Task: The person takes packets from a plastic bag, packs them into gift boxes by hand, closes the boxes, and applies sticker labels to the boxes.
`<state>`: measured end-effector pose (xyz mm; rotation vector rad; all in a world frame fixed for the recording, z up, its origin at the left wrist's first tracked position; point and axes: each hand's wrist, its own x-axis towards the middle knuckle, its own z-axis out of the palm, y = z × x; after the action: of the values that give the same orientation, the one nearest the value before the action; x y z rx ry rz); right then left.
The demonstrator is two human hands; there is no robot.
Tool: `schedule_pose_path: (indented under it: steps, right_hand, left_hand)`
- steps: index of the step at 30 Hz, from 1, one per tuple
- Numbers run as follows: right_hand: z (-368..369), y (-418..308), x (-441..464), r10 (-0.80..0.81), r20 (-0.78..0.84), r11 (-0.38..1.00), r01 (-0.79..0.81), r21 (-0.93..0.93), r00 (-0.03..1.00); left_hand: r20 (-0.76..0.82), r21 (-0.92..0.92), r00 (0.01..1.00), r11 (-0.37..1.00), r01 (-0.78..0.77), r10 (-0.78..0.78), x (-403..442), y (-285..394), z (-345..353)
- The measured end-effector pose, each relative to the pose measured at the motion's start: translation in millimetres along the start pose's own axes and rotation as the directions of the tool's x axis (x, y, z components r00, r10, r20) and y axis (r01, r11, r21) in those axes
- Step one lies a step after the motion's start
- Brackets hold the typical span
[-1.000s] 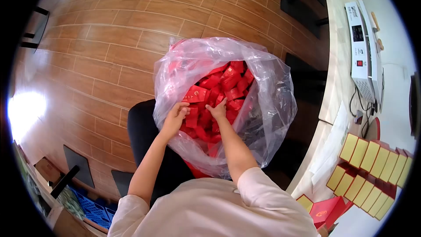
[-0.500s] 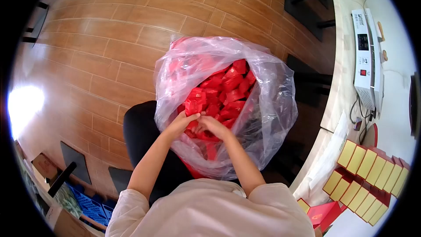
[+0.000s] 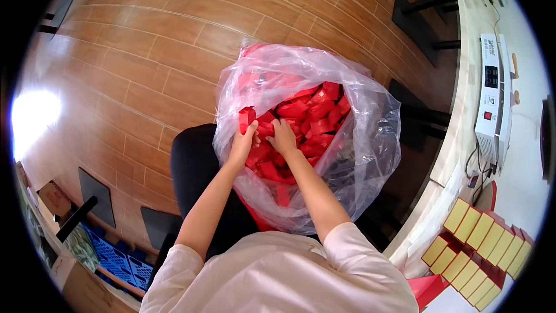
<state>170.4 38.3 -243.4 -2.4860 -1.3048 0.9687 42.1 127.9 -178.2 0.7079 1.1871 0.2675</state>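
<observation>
My left hand [image 3: 244,141] is closed round a small red packet [image 3: 247,117], which stands up above the fingers near the left rim of the bag. Close beside it, my right hand [image 3: 282,138] has its thumb and fingers round another red packet [image 3: 266,126]; the fingertips are partly hidden. Both hands are over the mouth of a large clear plastic bag [image 3: 370,139]. Many shiny red packets [image 3: 317,110] lie heaped inside it, below and to the right of my hands.
On the right, a white table carries a white machine [image 3: 490,93] with a red switch and rows of yellow-and-red boxes [image 3: 472,226]. Blue crates [image 3: 110,255] stand at lower left. Black table bases [image 3: 414,29] rest on the tiled floor [image 3: 156,40].
Both hands have moved up and apart. The left has brought its red packet toward the bag's left rim, and the right has gone onto another packet. The view has shifted slightly.
</observation>
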Motion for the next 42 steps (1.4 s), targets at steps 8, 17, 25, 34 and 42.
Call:
schedule_pose_path:
  steps: [8,17,25,34,42]
  right_hand:
    - [-48.9,28.8,-58.2,0.154,-0.022,0.923,-0.136,0.361,0.988]
    - [-89.7,2.3,-146.9,-0.034,0.258,-0.598,-0.227,0.769,0.965]
    - [-66.1,-49.9,-185.8,0.139,0.193,-0.325,-0.139,0.935,0.971]
    - [-61.3,-38.4,-165.7,0.139,-0.037,0.911,-0.113,0.396,0.990]
    - [-48.2,31.3,-17.8,0.256,-0.340,0.947,-0.165,0.274,0.905]
  left_hand:
    - [-0.036,0.121,0.999,0.992,0.038,-0.034,-4.0,10.4,0.9]
    - [0.338,-0.095,0.941,0.995,0.009,0.024,-43.2,9.0,15.9]
    - [0.390,-0.050,0.894,0.975,-0.217,0.219,-106.4,-19.5,25.6]
    - [0.408,0.184,0.887,0.932,-0.312,0.216,-89.3,-52.6,11.9]
    - [0.102,-0.059,0.984,0.989,-0.138,0.143,-67.0,-49.0,20.4]
